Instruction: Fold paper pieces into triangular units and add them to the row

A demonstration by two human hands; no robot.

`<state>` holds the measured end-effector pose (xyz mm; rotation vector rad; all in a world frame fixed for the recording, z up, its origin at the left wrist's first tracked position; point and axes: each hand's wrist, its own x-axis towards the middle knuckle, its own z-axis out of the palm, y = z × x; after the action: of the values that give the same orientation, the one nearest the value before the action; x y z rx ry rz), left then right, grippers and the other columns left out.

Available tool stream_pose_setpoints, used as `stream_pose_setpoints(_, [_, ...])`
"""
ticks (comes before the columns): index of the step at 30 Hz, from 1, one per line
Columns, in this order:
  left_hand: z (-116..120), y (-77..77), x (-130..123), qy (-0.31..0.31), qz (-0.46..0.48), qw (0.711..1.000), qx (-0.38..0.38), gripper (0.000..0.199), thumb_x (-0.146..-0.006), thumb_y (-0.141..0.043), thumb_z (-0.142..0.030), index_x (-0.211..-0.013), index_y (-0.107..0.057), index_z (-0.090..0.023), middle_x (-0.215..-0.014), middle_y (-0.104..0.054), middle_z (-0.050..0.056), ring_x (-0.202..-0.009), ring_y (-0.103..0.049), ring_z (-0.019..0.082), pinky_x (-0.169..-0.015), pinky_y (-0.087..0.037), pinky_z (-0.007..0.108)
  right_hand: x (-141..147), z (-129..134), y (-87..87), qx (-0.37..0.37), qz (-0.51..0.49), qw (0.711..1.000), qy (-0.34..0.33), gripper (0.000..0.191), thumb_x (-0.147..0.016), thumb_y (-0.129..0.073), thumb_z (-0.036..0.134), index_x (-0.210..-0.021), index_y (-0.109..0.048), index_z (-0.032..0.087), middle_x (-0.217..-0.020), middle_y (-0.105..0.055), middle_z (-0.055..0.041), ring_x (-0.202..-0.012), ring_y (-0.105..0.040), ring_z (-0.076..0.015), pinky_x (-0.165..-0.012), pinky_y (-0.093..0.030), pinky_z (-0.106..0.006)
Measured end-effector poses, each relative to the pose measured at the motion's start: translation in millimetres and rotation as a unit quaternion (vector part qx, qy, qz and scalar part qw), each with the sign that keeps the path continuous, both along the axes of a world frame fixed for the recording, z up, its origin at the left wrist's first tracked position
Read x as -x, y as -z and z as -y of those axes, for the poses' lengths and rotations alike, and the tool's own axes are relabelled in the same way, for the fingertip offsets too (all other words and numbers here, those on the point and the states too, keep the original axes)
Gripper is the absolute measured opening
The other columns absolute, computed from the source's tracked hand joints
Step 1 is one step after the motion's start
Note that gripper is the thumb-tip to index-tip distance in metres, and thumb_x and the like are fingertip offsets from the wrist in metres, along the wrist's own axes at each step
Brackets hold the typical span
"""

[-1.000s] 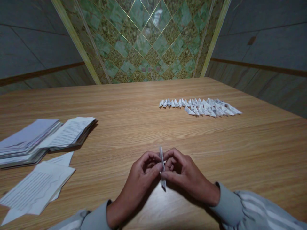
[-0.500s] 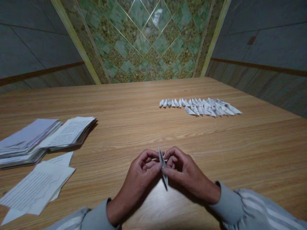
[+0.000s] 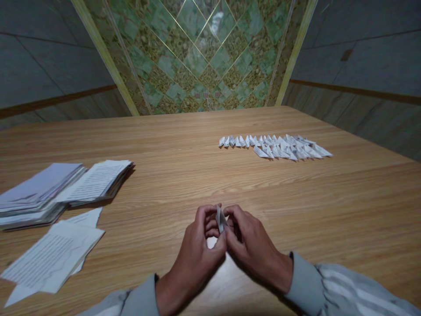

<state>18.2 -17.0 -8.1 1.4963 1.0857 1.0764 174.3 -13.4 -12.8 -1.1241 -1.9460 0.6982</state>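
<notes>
In the head view, both hands meet above the near middle of the wooden surface (image 3: 164, 175), and the folded paper (image 3: 220, 218) is between them. It is a small, pale piece, held upright with a slight tilt, its narrow upper end pointing away from the person. The left hand (image 3: 197, 248) has its grip clamped on the paper from the left: the index finger curves round to the far end and the thumb presses near the lower end. The right hand (image 3: 255, 245) pinches from the other side, index fingertip and thumb tip against the paper's right edge, so its grip is clamped on the same piece. The two thumb tips come together at the paper's near end and hide part of it; how far it extends behind them cannot be told. The other fingers of both hands are curled inward.

Well apart from the hands, toward the far right, two rows of folded paper pieces (image 3: 279, 151) stand close against one another on the surface. To the left lies an open stack of pages (image 3: 95, 182) with printed lines, and just beside it, nearer the person, some loose sheets (image 3: 55, 254) overlap. Grey striped sleeves (image 3: 307, 278) cover both forearms. A green patterned wall (image 3: 204, 57) rises behind the surface.
</notes>
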Motion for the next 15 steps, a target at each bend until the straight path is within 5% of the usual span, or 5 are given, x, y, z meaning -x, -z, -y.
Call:
stream_pose_setpoints(9, [-1, 2.5, -1, -0.044, 0.001, 0.999, -0.003, 0.034, -0.084, -0.053, -0.014, -0.117, -0.055, -0.021, -0.116, -0.070, 0.010, -0.110, -0.068, 0.022, -0.092, -0.056, 0.036, 4, 1, 1.7, -0.079, 0.067, 0.994, 0.025, 0.030, -0.084, -0.048, 0.006, -0.110, -0.053, 0.020, -0.084, -0.066, -0.0032, -0.074, -0.059, -0.0198, -0.068, -0.041, -0.030])
stream_pose_setpoints(15, [-4, 11.0, 0, -0.042, 0.029, 0.999, 0.004, 0.039, -0.079, -0.053, -0.008, -0.116, -0.058, -0.021, -0.123, -0.069, 0.010, -0.113, -0.067, 0.022, -0.094, -0.053, 0.034, 4, 2, 3.4, -0.061, 0.076, 0.995, 0.032, 0.033, -0.081, -0.048, 0.004, -0.110, -0.054, 0.020, -0.088, -0.067, -0.0047, -0.078, -0.061, -0.0211, -0.070, -0.042, -0.031])
